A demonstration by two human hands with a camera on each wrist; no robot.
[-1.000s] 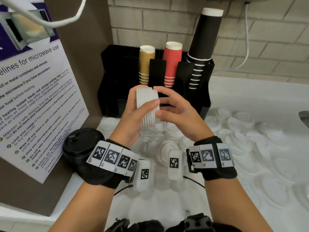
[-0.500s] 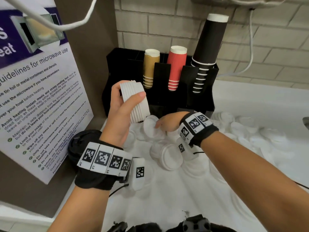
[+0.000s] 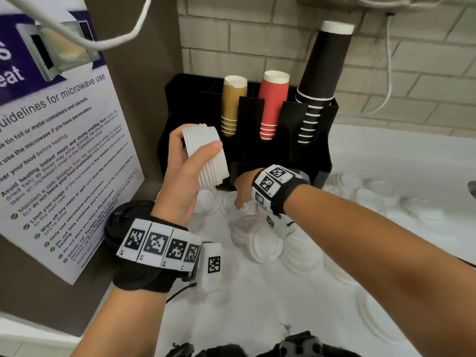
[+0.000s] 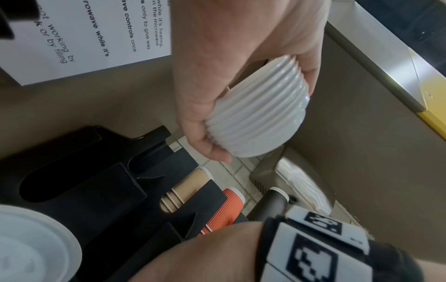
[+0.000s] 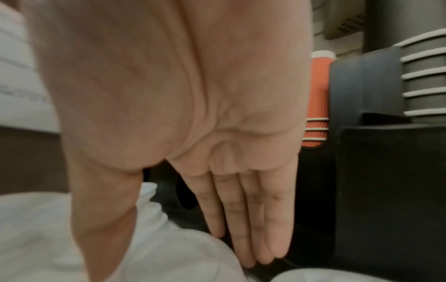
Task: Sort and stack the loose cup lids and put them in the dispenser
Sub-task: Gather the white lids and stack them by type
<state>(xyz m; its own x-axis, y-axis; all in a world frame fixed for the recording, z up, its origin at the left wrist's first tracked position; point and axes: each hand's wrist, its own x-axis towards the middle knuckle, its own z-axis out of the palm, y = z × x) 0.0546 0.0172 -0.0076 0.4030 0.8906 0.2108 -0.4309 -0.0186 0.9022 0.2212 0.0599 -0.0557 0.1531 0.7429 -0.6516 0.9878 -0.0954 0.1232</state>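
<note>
My left hand (image 3: 189, 161) grips a stack of several white lids (image 3: 206, 155), tilted, in the air in front of the left end of the black dispenser (image 3: 319, 150). The left wrist view shows the thumb and fingers of my left hand (image 4: 217, 106) wrapped round the same lid stack (image 4: 260, 118). My right hand (image 3: 240, 199) reaches down into the loose white lids (image 3: 262, 243) at the dispenser's foot. In the right wrist view my right hand (image 5: 178, 263) has straight fingers (image 5: 243, 229) pointing down behind a blurred white lid (image 5: 169, 253), the thumb in front of it.
Tan cups (image 3: 233, 104), red cups (image 3: 273, 104) and tall black cups (image 3: 322, 73) fill the dispenser's slots; an empty slot (image 4: 60, 183) lies at its left. Black lids (image 3: 123, 217) sit by the notice board (image 3: 51, 150). More white lids (image 3: 365, 194) are scattered right.
My right hand has let go of the stack and dropped to the loose lids on the counter. My left hand has carried the stack a little to the left and tilted it.
</note>
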